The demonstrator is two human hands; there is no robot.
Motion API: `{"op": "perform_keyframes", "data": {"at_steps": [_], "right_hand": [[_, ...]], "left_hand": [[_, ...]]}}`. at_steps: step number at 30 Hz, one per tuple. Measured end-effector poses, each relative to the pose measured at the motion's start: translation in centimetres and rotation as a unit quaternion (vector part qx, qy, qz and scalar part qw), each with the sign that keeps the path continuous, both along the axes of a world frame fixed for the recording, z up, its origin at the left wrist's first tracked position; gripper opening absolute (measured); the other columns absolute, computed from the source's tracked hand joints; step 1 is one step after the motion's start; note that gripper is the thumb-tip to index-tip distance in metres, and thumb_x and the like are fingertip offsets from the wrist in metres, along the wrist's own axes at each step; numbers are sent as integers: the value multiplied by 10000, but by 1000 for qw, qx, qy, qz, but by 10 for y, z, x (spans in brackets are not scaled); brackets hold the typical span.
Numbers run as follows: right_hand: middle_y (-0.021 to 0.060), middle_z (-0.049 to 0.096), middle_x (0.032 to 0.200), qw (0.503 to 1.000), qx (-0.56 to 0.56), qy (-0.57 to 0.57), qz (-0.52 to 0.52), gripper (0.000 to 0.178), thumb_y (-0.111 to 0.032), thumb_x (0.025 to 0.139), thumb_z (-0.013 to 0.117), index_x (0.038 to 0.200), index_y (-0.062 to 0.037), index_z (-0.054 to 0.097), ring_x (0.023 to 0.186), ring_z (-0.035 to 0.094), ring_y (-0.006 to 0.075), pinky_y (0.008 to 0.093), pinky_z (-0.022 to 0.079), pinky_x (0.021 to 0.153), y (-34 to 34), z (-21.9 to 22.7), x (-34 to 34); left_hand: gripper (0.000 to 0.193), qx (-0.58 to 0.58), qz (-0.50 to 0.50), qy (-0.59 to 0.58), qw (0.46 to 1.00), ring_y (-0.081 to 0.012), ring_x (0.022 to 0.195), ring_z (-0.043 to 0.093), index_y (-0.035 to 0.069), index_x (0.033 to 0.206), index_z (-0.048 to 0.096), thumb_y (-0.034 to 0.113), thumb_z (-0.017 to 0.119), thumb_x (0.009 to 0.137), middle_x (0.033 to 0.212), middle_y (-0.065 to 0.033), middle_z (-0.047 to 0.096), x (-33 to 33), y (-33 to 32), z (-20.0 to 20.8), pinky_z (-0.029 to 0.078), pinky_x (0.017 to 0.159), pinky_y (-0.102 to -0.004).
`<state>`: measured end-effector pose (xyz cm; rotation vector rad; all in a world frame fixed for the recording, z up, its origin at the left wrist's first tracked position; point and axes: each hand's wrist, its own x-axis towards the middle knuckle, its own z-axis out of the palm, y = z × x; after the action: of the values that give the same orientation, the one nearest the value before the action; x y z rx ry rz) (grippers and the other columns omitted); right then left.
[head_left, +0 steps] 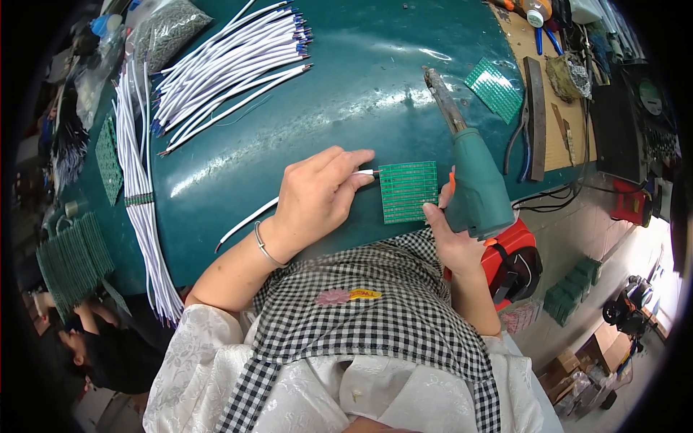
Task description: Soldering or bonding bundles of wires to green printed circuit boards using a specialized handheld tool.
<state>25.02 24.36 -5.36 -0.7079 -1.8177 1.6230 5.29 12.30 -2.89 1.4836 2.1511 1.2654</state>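
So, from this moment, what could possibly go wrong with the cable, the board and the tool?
The left hand pinches the white cable near its end, at the edge of the green board; the end could slip out of place. The right hand has its thumb at the board's lower right corner, close to the green tool, so bumping the tool might shift the board. The tool's bare metal tip, if hot, might burn a hand.

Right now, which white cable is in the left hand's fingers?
The single white cable passing through the left hand, tip beside a green board; others lie in the loose pile or banded bundle.
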Motion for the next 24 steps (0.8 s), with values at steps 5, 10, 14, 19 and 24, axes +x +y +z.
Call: {"op": "perform_keyframes", "data": {"at_steps": [5, 10, 14, 19, 24], "right_hand": [[54, 614, 935, 993, -101, 42, -40, 355, 104, 817, 729, 1120, 10, 569, 747, 577, 100, 242, 486, 618, 3, 12, -4], [61, 550, 1067, 996, -89, 11, 3, 664, 144, 776, 709, 1375, 38, 443, 865, 528, 124, 239, 495, 710, 5, 7, 3], [64, 562, 1144, 994, 87, -50, 44, 651, 142, 779, 709, 1370, 38, 455, 871, 530, 127, 237, 482, 722, 5, -5, 10], [62, 578, 1152, 996, -67, 55, 16, 595, 110, 794, 724, 1338, 13, 502, 865, 522, 115, 261, 466, 742, 3, 6, -4], [57, 608, 1078, 994, 57, -90, 12, 544, 85, 777, 753, 1274, 17, 543, 887, 547, 125, 279, 483, 784, 7, 8, -5]], "left_hand": [[211, -38, -34, -22, 998, -241, 572, 589, 60, 990, 718, 30, 753, 784, 699, -78, 571, -4, -5, -2, 476, 520, -343], [222, -39, -46, -84, 995, -214, 583, 585, 63, 1011, 732, 20, 755, 795, 693, -79, 561, -4, -2, -1, 470, 532, -321], [196, -28, -18, -118, 992, -203, 579, 573, 62, 991, 741, 9, 750, 802, 695, -74, 555, -3, -3, -4, 457, 530, -313], [182, -33, -37, -61, 997, -212, 575, 575, 66, 958, 736, 8, 754, 786, 706, -71, 561, -6, -4, -5, 460, 518, -325], [127, -74, -26, 25, 997, -251, 592, 603, 79, 898, 722, 43, 737, 777, 735, -70, 575, -1, -4, -6, 489, 521, -362]]}}
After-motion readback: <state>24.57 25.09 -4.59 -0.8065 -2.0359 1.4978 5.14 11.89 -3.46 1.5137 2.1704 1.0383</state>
